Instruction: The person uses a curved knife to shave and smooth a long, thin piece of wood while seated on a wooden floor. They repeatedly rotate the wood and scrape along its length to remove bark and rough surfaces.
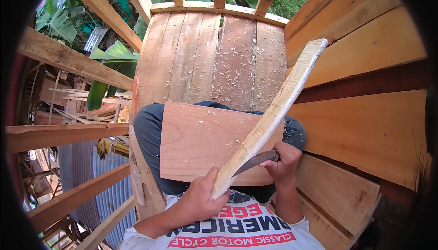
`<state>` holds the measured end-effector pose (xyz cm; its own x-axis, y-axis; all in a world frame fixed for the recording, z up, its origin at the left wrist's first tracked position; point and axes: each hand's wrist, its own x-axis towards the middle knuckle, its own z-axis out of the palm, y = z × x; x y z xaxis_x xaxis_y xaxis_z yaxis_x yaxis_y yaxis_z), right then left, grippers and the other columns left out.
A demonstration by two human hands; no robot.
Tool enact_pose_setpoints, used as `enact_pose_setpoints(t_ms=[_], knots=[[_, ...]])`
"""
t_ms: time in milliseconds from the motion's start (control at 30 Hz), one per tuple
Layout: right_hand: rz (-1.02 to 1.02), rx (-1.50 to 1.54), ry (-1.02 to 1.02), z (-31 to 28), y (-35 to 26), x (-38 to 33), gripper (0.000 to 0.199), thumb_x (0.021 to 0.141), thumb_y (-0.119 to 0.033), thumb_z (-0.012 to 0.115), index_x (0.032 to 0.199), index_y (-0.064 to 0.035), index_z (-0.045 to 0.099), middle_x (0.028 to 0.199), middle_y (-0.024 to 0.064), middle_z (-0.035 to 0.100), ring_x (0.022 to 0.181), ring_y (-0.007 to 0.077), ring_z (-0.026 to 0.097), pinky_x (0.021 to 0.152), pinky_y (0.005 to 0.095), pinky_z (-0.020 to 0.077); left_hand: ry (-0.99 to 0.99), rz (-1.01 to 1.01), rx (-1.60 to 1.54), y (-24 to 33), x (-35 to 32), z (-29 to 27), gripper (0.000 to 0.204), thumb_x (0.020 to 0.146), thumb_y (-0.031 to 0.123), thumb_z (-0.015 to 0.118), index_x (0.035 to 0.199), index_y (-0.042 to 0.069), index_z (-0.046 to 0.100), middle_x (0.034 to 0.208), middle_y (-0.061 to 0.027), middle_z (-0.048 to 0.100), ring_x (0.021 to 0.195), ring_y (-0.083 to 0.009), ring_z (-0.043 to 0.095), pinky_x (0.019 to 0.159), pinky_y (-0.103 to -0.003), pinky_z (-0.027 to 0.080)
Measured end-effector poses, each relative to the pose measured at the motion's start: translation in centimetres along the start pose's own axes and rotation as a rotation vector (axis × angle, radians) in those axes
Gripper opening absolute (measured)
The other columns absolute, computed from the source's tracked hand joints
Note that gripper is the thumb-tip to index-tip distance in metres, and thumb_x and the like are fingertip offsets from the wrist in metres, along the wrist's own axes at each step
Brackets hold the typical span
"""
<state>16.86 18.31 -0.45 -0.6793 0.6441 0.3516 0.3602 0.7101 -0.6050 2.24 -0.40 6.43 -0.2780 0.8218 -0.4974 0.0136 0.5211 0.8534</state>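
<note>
My left hand (200, 199) is closed around the lower end of a long, pale, slightly curved strip of wood (276, 106). The strip slants up to the far right, its edge whitish and rough. In my right hand (284, 163) is a knife (250, 162) with a dark curved blade, gripped near its dark end. The blade's tip lies against the strip's right edge, just above my left hand. Beneath both, a flat reddish-brown board (200, 140) rests across my crossed legs, with a few shavings on it.
Pale shavings lie scattered over the plank floor (182, 63) ahead. Wooden railing slats (68, 136) stand at the left and far side, with banana leaves (114, 56) beyond. On the right rises a plank wall (356, 127). Corrugated metal sheets (109, 190) show below left.
</note>
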Motion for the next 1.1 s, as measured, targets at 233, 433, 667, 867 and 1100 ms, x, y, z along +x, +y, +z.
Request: enact_pose_setpoints(t_ms=[233, 433, 667, 867, 1100], knots=[[0.563, 0.068, 0.307, -3.9, 7.2, 1.7, 0.074, 0.086, -0.07, 0.046, 0.058, -0.003, 0.032, 0.053, -0.0036, 0.027, 0.055, 0.0078, 0.03, 0.046, 0.0323, 0.021, -0.146, -0.149, 0.085, -0.9, -1.5, 0.3, 0.026, 0.08, 0.012, 0.064, 0.094, -0.002, 0.047, 0.071, -0.0212, 0.061, 0.069, -0.0338, 0.066, 0.062, -0.036, 0.047], [0.2, 0.232, -0.052, -1.5, 0.1, 1.2, 0.072, 0.083, -0.068, 0.052, 0.057, -0.0012, 0.044, 0.048, 0.0076, 0.042, 0.044, 0.0205, 0.048, 0.045, 0.0339, 0.035, 0.022, -0.074, 0.109, -1.6, -0.1, -0.8, 0.033, 0.079, 0.017, 0.066, 0.094, -0.003, 0.046, 0.072, -0.0281, 0.061, 0.07, -0.0435, 0.064, 0.063, -0.044, 0.05], [0.02, -0.029, -0.035, -0.7, -0.6, -0.7, 0.074, 0.06, -0.076, 0.064, 0.052, -0.005, 0.044, 0.046, 0.0091, 0.039, 0.04, 0.0272, 0.048, 0.04, 0.0348, 0.0349, -0.022, -0.027, 0.152, 0.9, -0.1, -1.3, 0.029, 0.078, 0.011, 0.066, 0.096, -0.003, 0.047, 0.071, -0.0227, 0.061, 0.071, -0.0352, 0.067, 0.063, -0.037, 0.049], [-0.073, -0.176, 0.024, -2.0, 0.2, 1.3, 0.075, 0.051, -0.078, 0.065, 0.051, -0.0064, 0.042, 0.046, 0.0071, 0.038, 0.04, 0.0262, 0.046, 0.04, 0.0336, 0.0346, -0.004, 0.02, 0.124, 0.0, -1.2, -0.6, 0.03, 0.078, 0.01, 0.064, 0.098, -0.004, 0.047, 0.07, -0.0229, 0.061, 0.068, -0.0371, 0.066, 0.06, -0.037, 0.049], [0.376, 0.044, 0.243, -1.2, 3.0, 3.1, 0.079, 0.078, -0.076, 0.05, 0.055, -0.0024, 0.035, 0.048, 0.0009, 0.029, 0.045, 0.0141, 0.032, 0.043, 0.0342, 0.0242, -0.036, -0.053, 0.138, -1.1, -2.2, -1.4, 0.035, 0.078, 0.012, 0.065, 0.102, -0.005, 0.047, 0.07, -0.0222, 0.061, 0.069, -0.0392, 0.066, 0.062, -0.038, 0.049]])
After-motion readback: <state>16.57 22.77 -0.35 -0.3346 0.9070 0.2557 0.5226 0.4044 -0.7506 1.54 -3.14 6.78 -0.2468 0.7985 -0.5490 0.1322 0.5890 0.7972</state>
